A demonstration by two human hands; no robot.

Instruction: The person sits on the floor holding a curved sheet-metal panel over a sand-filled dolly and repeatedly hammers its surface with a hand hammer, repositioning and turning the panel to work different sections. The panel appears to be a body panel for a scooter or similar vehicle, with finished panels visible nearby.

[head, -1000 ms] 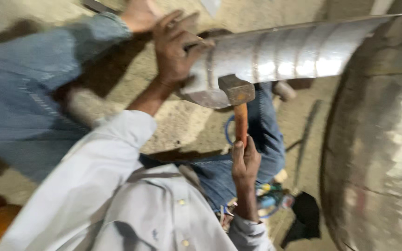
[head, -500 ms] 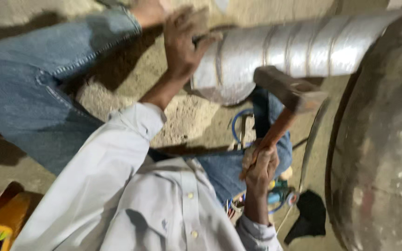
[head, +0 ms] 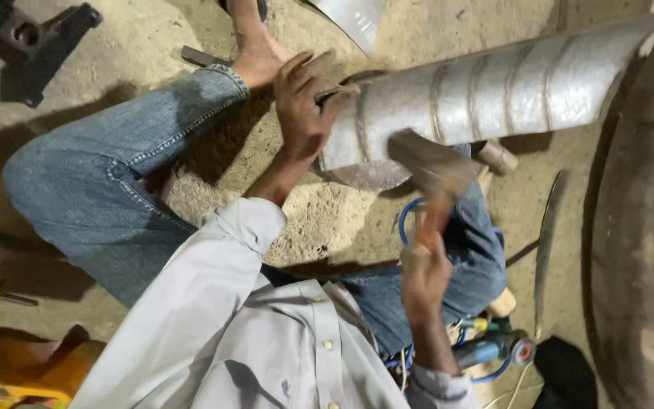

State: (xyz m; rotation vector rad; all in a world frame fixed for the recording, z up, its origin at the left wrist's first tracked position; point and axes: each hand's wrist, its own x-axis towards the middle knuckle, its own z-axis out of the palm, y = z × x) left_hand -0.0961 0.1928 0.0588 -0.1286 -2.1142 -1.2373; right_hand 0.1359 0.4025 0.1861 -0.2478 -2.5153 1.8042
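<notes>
His left hand [head: 304, 106] clamps the ribbed silver sheet-metal piece [head: 486, 95] steady at twelve o'clock, while his right hand [head: 423, 274] grips a blurred wooden-handled hammer [head: 429, 163] over its near edge.

Metal sheet [head: 493, 91]: dull silver-grey with darker crosswise bands. Hammer [head: 429, 163]: grey-brown head at 12 o'clock, orange-brown handle. Jeans [head: 107, 189]: faded blue denim, paler stitched seams. Shirt [head: 236, 341]: pale grey-white, small light buttons. Ground [head: 327, 227]: sandy tan. At 5 o'clock, tool [head: 493, 350]: blue body, red-ringed end. At 7 o'clock, yellow object [head: 9, 394].
</notes>
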